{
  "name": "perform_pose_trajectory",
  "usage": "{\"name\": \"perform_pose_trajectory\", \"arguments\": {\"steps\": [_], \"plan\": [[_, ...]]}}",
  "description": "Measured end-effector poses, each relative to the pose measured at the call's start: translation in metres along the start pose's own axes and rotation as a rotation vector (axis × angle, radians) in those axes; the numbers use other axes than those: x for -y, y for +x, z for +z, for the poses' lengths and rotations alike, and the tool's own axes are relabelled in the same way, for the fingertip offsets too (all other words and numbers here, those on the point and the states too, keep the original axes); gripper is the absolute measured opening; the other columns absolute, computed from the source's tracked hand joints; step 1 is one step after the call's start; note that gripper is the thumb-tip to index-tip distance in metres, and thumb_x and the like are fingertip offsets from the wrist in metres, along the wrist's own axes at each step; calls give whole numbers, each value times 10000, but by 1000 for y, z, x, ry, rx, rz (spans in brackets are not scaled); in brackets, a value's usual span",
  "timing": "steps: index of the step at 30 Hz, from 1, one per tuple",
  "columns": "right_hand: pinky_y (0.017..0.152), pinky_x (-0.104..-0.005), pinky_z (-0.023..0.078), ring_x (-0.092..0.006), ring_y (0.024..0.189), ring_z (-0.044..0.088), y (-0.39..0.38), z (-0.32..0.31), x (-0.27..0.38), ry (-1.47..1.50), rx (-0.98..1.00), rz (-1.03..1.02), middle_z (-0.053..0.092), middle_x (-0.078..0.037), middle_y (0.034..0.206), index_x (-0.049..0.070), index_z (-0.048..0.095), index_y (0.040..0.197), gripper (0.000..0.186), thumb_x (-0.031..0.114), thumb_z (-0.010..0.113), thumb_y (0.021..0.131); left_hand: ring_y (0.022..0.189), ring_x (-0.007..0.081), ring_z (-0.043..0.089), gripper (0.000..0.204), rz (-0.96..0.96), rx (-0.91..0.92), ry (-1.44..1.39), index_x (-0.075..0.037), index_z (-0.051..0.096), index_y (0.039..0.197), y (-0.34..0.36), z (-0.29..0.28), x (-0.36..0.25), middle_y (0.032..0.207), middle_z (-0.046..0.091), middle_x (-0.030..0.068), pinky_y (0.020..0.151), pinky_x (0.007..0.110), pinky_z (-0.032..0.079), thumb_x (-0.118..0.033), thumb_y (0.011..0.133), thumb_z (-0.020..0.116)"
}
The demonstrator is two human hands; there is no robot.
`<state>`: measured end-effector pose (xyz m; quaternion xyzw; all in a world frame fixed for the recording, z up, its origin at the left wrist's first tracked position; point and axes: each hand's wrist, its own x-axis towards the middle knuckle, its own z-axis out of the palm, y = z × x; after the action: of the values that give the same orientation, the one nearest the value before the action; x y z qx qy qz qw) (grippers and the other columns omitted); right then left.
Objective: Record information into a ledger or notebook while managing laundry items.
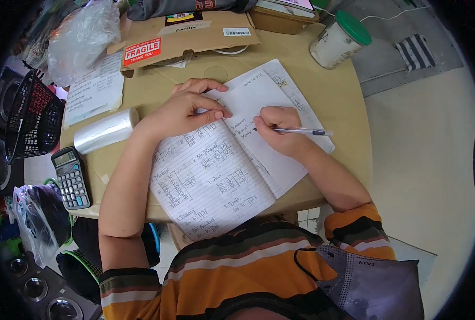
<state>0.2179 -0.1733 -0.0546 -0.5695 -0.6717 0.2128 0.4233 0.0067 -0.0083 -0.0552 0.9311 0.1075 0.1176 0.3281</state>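
Note:
An open notebook lies tilted on the yellowish table in front of me, its left page covered in handwriting. A whiter page on the right has a few written lines near its upper left. My right hand is closed around a ballpoint pen with a clear barrel, its tip close to that writing. Across the notebook's upper part rests my left hand, fingers loosely bent and apart, thumb near the fold, holding nothing. More written sheets show beneath the right page's edge.
A calculator and a clear plastic roll lie at the table's left, by written papers. Behind are a cardboard box and a plastic bag. A green-lidded jar stands far right; a black basket is left.

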Motion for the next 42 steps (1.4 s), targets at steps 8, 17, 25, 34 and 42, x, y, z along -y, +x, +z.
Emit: {"name": "perform_pose_trajectory", "arguments": {"steps": [8, 17, 25, 34, 42], "plan": [[507, -359, 354, -224, 518, 442, 2, 0, 0, -76, 20, -52, 436, -114, 592, 17, 415, 673, 256, -23, 636, 797, 1298, 237, 432, 205, 22, -14, 17, -200, 779, 1042, -1, 0, 1, 1367, 550, 32, 1096, 440, 243, -310, 914, 662], [468, -340, 299, -157, 486, 352, 1, 4, 3, -69, -45, -38, 390, -70, 543, 16, 384, 632, 356, 10, 669, 844, 1305, 243, 434, 205, 12, -2, 21, -199, 779, 1044, 0, 0, 0, 1368, 553, 41, 1102, 436, 249, -305, 915, 661], [500, -360, 361, -232, 506, 429, 1, 0, -1, -79, -50, -36, 448, -107, 571, 23, 422, 659, 265, 3, 637, 812, 1303, 237, 435, 207, 19, -14, 29, -199, 779, 1044, 0, 0, -1, 1366, 554, 35, 1100, 440, 249, -309, 914, 661], [497, -350, 349, -190, 514, 415, 0, 3, -4, -53, -28, -2, 423, -91, 568, 19, 412, 656, 280, 6, 637, 821, 1296, 236, 445, 214, 0, -5, 18, -199, 777, 1045, -3, -1, -1, 1368, 552, 40, 1095, 441, 251, -320, 916, 658], [483, -319, 317, -142, 509, 359, -2, 0, -8, -95, -89, -59, 375, -70, 566, 15, 387, 647, 314, -18, 642, 826, 1292, 254, 450, 201, 93, -63, 52, -224, 778, 1043, 1, 5, 10, 1359, 557, 34, 1110, 453, 246, -330, 930, 650]]}}
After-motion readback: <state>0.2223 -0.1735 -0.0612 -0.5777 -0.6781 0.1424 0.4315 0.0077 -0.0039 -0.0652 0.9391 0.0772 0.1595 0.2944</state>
